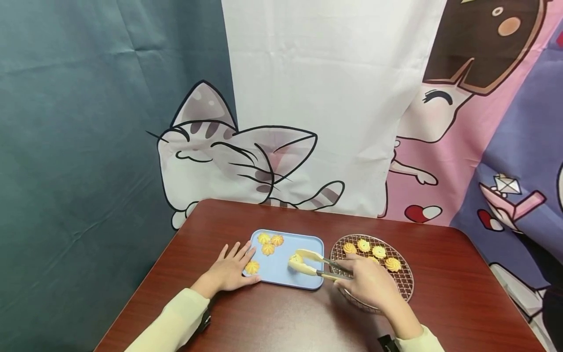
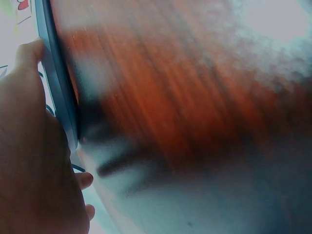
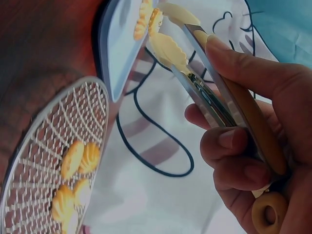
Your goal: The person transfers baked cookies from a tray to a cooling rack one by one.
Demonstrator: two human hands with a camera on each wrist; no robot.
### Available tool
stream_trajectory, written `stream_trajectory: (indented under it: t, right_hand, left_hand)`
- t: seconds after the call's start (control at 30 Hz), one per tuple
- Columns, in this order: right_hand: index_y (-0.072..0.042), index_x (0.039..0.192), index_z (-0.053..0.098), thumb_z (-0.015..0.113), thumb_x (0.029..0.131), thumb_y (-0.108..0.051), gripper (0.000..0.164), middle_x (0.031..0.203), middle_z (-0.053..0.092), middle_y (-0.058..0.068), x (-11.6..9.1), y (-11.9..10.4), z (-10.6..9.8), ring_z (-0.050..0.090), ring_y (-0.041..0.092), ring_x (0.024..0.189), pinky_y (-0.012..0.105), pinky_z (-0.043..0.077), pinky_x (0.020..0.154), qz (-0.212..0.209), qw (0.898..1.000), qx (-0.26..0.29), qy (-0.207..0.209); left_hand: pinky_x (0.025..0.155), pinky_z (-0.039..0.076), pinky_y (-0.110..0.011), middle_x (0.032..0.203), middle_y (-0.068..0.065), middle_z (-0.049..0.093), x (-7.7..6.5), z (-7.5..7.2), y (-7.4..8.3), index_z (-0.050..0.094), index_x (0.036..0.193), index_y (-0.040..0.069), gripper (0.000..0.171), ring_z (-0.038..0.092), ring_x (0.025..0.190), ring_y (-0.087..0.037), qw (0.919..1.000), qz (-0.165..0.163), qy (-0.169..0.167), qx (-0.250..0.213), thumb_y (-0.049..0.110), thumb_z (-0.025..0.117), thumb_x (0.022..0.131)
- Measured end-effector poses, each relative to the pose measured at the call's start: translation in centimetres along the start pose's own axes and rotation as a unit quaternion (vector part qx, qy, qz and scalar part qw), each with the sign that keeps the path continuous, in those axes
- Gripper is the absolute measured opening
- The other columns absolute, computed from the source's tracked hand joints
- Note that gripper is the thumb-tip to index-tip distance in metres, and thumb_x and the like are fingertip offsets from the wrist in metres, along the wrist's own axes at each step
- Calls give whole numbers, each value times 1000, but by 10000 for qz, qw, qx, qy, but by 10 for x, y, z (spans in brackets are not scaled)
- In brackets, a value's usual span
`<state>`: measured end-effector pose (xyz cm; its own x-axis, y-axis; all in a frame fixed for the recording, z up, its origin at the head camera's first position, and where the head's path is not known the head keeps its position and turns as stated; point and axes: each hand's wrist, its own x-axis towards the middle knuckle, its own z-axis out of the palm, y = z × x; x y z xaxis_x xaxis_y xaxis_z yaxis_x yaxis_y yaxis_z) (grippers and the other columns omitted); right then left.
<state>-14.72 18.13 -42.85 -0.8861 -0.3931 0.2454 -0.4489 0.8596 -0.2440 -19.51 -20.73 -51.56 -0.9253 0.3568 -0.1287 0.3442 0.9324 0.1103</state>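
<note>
Grips the tongs [image 1: 304, 267] in the right hand [image 1: 371, 281], with a cookie [image 1: 296, 258] pinched between their tips.
Holds it at the right half of the blue tray [image 1: 274, 273]; lays the left hand [image 1: 229, 272], with fingers spread, against its left edge.

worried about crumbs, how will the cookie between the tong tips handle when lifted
The cookie is probably light, being small beside the right hand. Its baked-looking surface suggests it's stiff but may crumble if squeezed. Its ridges may help the tongs hold it.
</note>
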Motion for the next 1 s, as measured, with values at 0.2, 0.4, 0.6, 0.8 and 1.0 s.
stream_trajectory:
  t: [0.2,0.4,0.6,0.8,1.0]
  right_hand:
    - [-19,116,79,90,74,-35,46,101,70,-6,-8,13,-10,59,10,74,33,50,62,251,9996,72,62]
    - [-17,117,79,90,74,-35,48,106,73,-1,-17,26,-18,67,18,83,41,54,68,240,9994,7,259]
    - [-19,119,78,89,75,-38,50,105,71,-1,-30,37,-25,69,24,88,49,55,69,580,9981,-16,204]
    - [-17,119,78,88,75,-39,50,113,71,3,-42,45,-29,70,36,97,56,55,72,810,9966,-14,173]
    - [-15,117,78,89,74,-39,50,109,71,1,-48,54,-29,70,30,86,51,53,65,849,9961,5,236]
  left_hand:
    - [121,8,-62,170,-3,18,0,0,-1,27,162,18,98,18,154,-38,10000,11,-43,-17,82,42,89]
    - [121,9,-62,170,-3,18,0,1,-1,27,162,18,98,18,154,-39,10000,16,-26,-19,82,42,89]
    - [121,8,-62,170,-3,17,0,0,-1,26,162,19,98,18,154,-39,10000,14,-53,18,82,41,90]
    - [121,8,-62,170,-3,17,1,0,0,26,162,19,97,18,154,-39,10000,-5,-43,14,81,42,90]
    - [121,8,-62,170,-3,17,1,0,-1,26,162,19,97,18,154,-39,10000,3,-38,25,81,41,90]
